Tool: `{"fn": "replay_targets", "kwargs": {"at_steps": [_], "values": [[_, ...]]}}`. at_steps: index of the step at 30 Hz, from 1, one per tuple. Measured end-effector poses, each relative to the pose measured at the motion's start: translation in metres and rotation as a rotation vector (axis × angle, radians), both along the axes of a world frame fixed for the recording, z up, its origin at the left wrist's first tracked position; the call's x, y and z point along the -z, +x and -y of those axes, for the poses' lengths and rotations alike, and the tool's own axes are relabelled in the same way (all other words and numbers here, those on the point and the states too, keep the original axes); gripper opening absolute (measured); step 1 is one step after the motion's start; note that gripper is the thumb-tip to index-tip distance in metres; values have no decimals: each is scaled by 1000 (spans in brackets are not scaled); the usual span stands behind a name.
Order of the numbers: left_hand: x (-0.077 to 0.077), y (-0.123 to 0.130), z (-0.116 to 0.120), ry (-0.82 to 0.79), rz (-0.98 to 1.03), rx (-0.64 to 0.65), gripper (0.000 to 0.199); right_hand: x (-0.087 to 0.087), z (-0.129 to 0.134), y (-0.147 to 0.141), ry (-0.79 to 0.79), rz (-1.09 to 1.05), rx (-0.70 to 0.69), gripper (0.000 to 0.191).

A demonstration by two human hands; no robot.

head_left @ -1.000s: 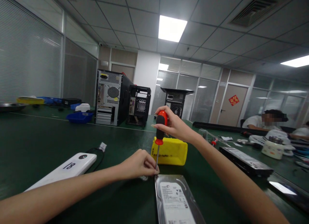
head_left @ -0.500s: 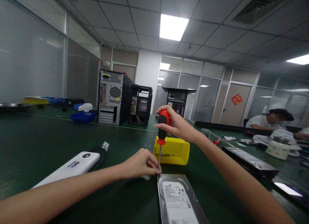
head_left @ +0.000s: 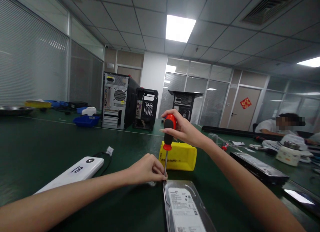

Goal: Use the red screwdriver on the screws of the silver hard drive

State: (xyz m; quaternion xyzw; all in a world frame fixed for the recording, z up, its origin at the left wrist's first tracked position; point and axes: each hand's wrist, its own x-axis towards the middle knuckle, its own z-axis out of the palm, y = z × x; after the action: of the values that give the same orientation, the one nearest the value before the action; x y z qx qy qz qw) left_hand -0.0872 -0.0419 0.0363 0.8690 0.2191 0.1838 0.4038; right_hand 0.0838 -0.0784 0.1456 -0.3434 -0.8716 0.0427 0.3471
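A red and black screwdriver (head_left: 169, 132) stands nearly upright, its handle gripped by the fingers of my right hand (head_left: 183, 128). Its tip meets the top left corner of a silver hard drive (head_left: 185, 205) with a white label, lying on the green table. My left hand (head_left: 148, 168) is pinched closed around the lower end of the shaft, at the drive's corner; whether a small screw sits between the fingertips is hidden. Just behind the drive is a yellow bin (head_left: 182, 157).
A white power bank (head_left: 75, 173) marked 18 lies at left with a black cable. Computer cases (head_left: 115, 101) stand at the back beside a blue tray (head_left: 86, 121). Another drive (head_left: 260, 167), a phone (head_left: 300, 196) and a jar (head_left: 288, 154) are at right; a person sits beyond.
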Motion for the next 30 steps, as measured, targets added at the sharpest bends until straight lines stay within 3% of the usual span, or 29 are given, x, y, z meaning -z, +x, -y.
{"fn": "replay_targets", "kwargs": {"at_steps": [18, 30], "values": [[-2, -1, 0, 17, -2, 24, 22, 1, -2, 1, 5, -15, -21, 39], [7, -2, -7, 36, 22, 52, 23, 0, -3, 0, -19, -14, -14, 40]]}}
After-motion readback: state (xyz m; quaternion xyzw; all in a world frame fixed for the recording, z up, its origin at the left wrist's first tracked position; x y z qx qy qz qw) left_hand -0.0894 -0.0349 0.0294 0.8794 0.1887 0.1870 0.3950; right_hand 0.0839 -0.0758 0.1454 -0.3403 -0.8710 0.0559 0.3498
